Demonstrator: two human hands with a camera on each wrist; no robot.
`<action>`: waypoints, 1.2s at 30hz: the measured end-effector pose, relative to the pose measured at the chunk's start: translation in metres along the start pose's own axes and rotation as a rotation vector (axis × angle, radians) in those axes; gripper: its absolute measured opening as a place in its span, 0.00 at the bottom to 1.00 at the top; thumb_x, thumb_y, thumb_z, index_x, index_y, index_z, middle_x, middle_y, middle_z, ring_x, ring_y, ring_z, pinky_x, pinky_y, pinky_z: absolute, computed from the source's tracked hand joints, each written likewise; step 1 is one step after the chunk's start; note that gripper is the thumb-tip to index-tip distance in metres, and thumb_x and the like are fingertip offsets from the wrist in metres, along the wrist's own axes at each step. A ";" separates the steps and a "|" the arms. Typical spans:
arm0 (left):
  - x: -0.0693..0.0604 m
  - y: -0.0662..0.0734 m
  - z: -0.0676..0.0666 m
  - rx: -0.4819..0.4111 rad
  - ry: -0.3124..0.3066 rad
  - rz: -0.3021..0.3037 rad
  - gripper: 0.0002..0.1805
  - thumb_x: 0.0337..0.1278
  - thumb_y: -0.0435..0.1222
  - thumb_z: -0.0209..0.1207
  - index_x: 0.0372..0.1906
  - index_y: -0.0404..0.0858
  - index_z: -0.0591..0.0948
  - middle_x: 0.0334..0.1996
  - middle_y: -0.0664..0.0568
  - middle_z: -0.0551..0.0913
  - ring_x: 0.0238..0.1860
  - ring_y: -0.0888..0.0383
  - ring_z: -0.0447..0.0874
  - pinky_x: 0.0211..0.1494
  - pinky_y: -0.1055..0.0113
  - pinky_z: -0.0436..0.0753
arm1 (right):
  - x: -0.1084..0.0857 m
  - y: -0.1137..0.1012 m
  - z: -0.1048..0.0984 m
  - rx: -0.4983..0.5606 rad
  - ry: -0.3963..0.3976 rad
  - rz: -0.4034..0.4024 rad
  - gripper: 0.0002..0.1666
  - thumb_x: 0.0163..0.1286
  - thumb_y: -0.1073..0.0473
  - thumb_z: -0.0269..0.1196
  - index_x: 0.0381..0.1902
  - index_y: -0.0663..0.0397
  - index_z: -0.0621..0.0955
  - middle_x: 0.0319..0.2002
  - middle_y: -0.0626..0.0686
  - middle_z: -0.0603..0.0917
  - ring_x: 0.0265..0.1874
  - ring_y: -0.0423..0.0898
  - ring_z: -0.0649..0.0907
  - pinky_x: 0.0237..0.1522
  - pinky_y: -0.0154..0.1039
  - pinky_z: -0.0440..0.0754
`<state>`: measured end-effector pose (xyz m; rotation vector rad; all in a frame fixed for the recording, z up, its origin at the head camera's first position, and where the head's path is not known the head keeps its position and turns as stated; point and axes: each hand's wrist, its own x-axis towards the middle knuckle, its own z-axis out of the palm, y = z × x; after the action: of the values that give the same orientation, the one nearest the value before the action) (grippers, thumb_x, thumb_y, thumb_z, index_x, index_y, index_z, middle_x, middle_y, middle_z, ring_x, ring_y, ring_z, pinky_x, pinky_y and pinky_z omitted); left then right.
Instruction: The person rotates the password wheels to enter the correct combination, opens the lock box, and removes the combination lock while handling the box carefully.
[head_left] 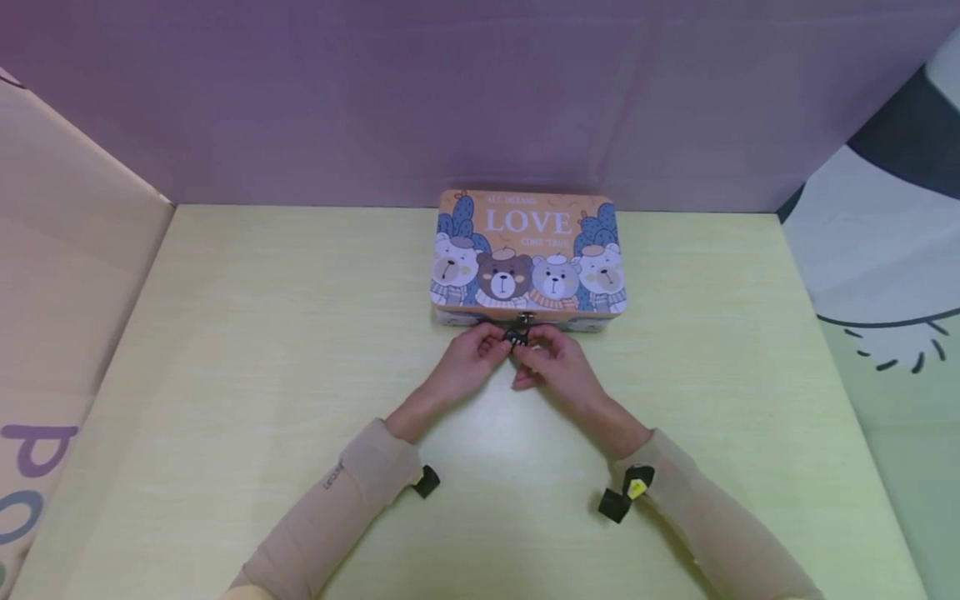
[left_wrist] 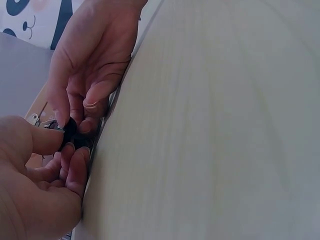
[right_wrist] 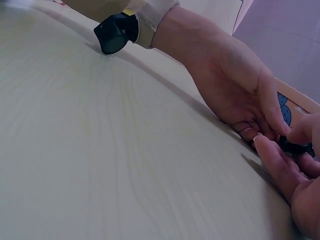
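A small black padlock (head_left: 516, 337) with white marks, apparently a combination lock, is pinched between both hands just in front of a tin box. My left hand (head_left: 468, 362) grips its left side with thumb and fingers. From the right, the thumb and fingers of my right hand (head_left: 566, 372) hold it too. The tin box (head_left: 529, 225) is closed, with an orange lid of cartoon bears and the word LOVE. A metal latch (head_left: 526, 317) sits on its front, right behind the padlock. In the left wrist view, fingertips cover much of the padlock (left_wrist: 71, 134); whether it hangs on the latch I cannot tell.
The box stands on a pale wooden table (head_left: 300, 333) near its back edge, against a purple-grey panel (head_left: 375, 100). Printed side panels (head_left: 862, 250) flank the table. Small black cameras (head_left: 615, 505) are strapped at both wrists.
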<state>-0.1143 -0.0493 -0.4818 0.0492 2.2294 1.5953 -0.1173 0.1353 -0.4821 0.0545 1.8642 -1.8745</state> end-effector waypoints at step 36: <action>0.000 0.001 0.002 0.002 0.009 -0.012 0.12 0.76 0.38 0.56 0.53 0.35 0.80 0.44 0.47 0.82 0.45 0.53 0.80 0.55 0.58 0.82 | 0.003 0.004 -0.002 0.017 0.003 -0.033 0.16 0.77 0.68 0.54 0.57 0.75 0.71 0.40 0.57 0.82 0.27 0.43 0.86 0.36 0.41 0.90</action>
<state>-0.1135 -0.0473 -0.4816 0.0294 2.2340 1.5900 -0.1187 0.1368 -0.4873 0.0320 1.8626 -1.9133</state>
